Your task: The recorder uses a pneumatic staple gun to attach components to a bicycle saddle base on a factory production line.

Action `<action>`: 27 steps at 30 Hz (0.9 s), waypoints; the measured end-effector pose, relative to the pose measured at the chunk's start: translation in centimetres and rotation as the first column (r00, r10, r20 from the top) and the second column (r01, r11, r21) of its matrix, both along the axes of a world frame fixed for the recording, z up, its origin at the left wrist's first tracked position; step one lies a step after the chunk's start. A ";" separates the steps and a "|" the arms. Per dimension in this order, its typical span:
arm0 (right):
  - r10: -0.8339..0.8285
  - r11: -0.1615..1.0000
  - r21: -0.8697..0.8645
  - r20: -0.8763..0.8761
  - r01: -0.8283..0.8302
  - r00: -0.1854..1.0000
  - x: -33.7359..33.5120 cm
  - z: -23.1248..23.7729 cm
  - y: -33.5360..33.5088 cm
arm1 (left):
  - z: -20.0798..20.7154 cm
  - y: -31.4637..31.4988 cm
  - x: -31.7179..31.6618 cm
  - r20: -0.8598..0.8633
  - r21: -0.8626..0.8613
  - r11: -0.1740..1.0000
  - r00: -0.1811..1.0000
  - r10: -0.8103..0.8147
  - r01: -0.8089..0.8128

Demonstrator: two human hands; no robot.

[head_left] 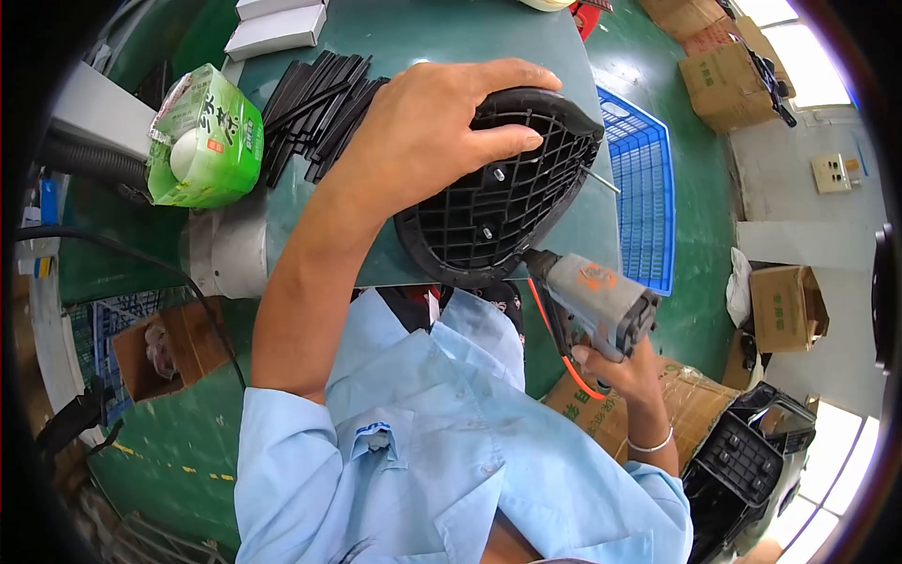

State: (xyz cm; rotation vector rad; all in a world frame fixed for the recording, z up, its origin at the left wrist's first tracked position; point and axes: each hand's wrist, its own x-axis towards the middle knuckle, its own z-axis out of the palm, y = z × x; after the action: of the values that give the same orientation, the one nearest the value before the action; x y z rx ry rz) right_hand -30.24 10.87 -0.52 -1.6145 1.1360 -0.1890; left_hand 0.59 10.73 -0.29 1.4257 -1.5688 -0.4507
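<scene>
A black plastic seat-shaped part (451, 226) with a ribbed grid underside lies at the near edge of the green table, grid facing up. My left hand (437, 122) grips its far end, thumb on the grid and fingers over the rim. Two metal studs (489, 232) stand up from the grid. My right hand (631, 374) is wrapped round the handle of a grey pistol-grip power driver (601, 296). The driver's nose points at the part's near right rim; whether its tip touches is hard to tell. An orange hose (554, 338) hangs beside the handle.
Black strips (319, 108) lie in a pile on the table (451, 42), left of the part. A green carton (211, 141) and white boxes (277, 28) are farther left. A blue plastic crate (644, 188) stands right of the table. Cardboard boxes (789, 310) sit along the right side.
</scene>
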 end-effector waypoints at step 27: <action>0.066 0.990 -0.134 0.097 -0.053 0.993 -1.9 -2.8 3.6 | -2.3 2.5 -0.1 -0.635 0.100 0.995 0.771 0.052 0.015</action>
State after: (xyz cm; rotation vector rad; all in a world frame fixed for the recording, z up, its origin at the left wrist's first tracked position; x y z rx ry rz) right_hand -32.11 14.43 -3.36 -1.7327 1.0140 -0.3091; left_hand 0.48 13.24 -2.59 1.1762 -0.9803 -0.9085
